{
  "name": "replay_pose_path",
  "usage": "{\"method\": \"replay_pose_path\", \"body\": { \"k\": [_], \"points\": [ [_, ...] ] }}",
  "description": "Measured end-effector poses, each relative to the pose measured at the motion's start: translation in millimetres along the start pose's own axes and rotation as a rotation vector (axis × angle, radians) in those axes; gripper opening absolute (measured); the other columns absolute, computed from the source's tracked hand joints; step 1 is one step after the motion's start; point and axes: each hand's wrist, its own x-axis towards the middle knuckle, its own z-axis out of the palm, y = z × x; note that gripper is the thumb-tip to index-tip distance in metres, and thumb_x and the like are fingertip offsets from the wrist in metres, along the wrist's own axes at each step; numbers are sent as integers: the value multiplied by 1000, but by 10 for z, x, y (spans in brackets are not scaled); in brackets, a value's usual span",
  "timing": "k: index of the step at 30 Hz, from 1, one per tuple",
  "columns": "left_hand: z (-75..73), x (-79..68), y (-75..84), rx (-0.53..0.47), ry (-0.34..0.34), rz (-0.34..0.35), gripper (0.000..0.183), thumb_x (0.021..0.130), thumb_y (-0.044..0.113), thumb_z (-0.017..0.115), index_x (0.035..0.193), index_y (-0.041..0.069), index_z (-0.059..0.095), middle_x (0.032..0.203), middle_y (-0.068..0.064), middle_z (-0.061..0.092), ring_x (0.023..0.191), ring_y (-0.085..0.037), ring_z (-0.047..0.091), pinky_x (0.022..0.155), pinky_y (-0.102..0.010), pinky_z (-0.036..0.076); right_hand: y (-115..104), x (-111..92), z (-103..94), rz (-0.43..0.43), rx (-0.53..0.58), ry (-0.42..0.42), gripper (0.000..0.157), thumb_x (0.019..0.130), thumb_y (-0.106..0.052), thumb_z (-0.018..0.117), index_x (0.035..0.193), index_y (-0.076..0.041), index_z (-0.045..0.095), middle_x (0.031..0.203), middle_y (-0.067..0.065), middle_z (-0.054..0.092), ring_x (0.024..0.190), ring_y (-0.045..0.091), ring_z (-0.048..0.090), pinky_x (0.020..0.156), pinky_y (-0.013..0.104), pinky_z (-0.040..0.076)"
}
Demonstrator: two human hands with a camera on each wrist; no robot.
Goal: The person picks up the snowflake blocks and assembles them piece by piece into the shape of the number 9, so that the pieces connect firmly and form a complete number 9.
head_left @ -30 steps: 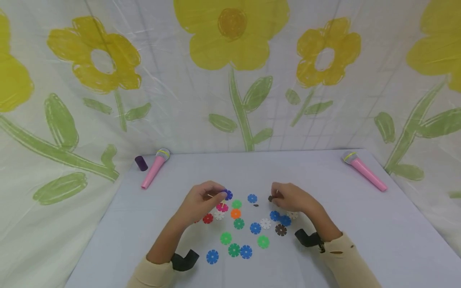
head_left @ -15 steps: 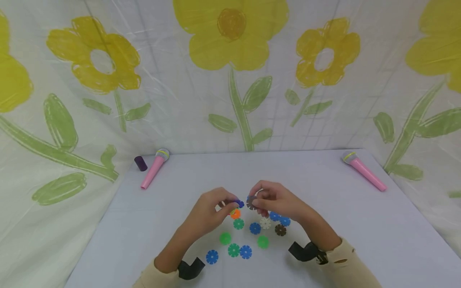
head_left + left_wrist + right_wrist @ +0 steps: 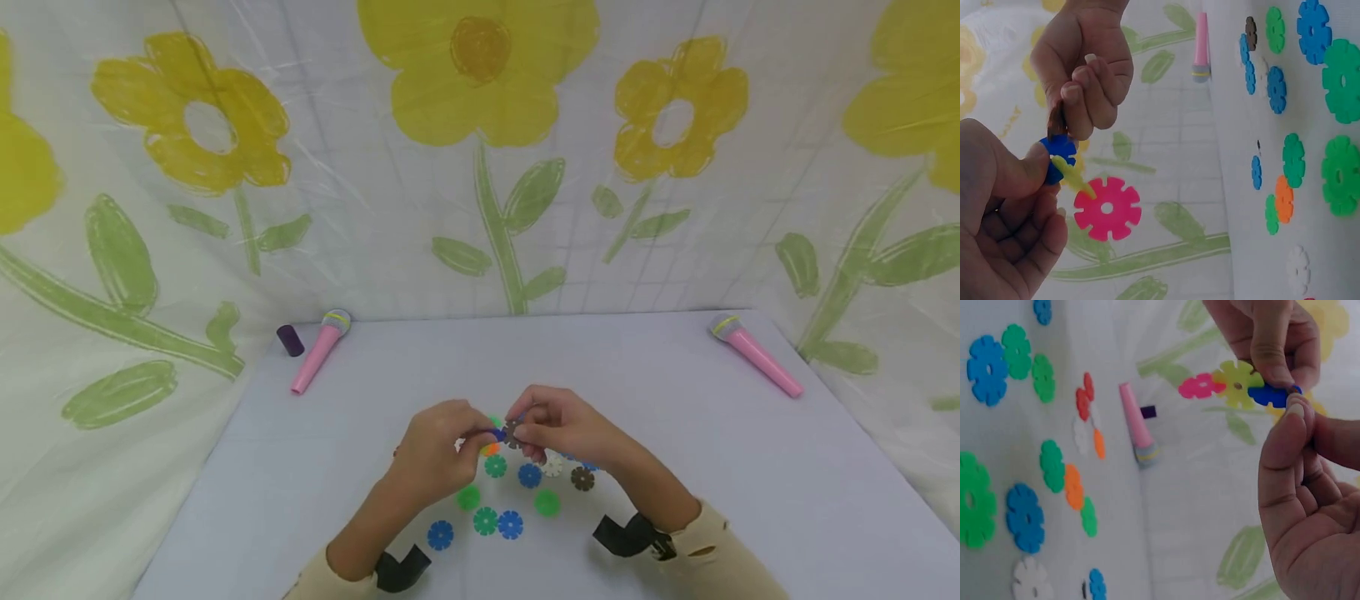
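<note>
Right wrist view: three linked, a fourth at the edge

My left hand (image 3: 442, 450) comes first, thumb and forefinger pinching the dark blue disc (image 3: 1266, 397), with my other fingers curled beneath. Off that hand runs a short chain, left to right in this view: pink disc (image 3: 1196, 393), yellow disc (image 3: 1230, 395), then the dark blue one. I judge those two joins done.

Next comes the brown disc (image 3: 512, 435), its rim meeting the dark blue one's between my fingertips. I can't tell whether their slots have caught; seating that join looks like the part left.

Furthest right, my right hand (image 3: 570, 429) pinches the brown disc between thumb and forefinger, so both pieces sit right at my fingertips, lifted above the table (image 3: 637, 367).

Nearer me on the table, left to right, lie a light blue disc (image 3: 440, 543), a green disc (image 3: 486, 528) and a second brown disc (image 3: 582, 486), among others, all outside the chain.
</note>
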Motion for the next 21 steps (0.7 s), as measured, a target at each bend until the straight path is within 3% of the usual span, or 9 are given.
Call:
{"method": "replay_pose_path", "body": {
  "k": [3,8,13,15,18,21],
  "points": [
    [23,-12,-10,43,29,32,19,74,-5,83,78,10,71,68,5,58,62,-6,49,54,-16,43,30,27,73,37,-3,36,11,98,3,58,107,9,56,77,18,65,63,15,59,57,24,53],
    [11,-9,-63,8,-18,17,18,78,-4,81,83,10,70,74,5,59,68,-10,52,59,-20,48,51,33,109,121,-3,85,13,99,-1,59,109,7,57,77,12,65,63,14,59,58,24,53],
    [-34,8,-128,-198,-100,-106,12,93,10,72,103,12,66,99,6,66,95,-13,60,83,-35,55,32,21,65,141,62,90,20,101,-8,60,117,4,55,78,11,65,64,16,60,64,27,57],
    [-35,5,-133,-313,-168,-168,20,98,18,67,116,13,60,111,6,66,105,-13,61,92,-37,53,25,13,54,139,111,91,22,101,-10,60,118,3,53,79,11,65,65,17,60,66,28,57],
    [1,1,-120,-458,-258,-237,36,100,25,65,131,16,49,114,4,66,100,-12,64,88,-34,55,20,8,53,136,170,90,23,102,-10,59,119,3,49,79,10,65,65,16,60,67,28,57],
    [46,4,-116,-543,-294,-292,41,101,22,63,137,16,46,117,-2,64,100,-18,65,86,-32,56,25,-4,39,138,174,95,21,104,-12,55,118,2,48,79,13,65,64,18,60,65,29,57]
  ]
}}
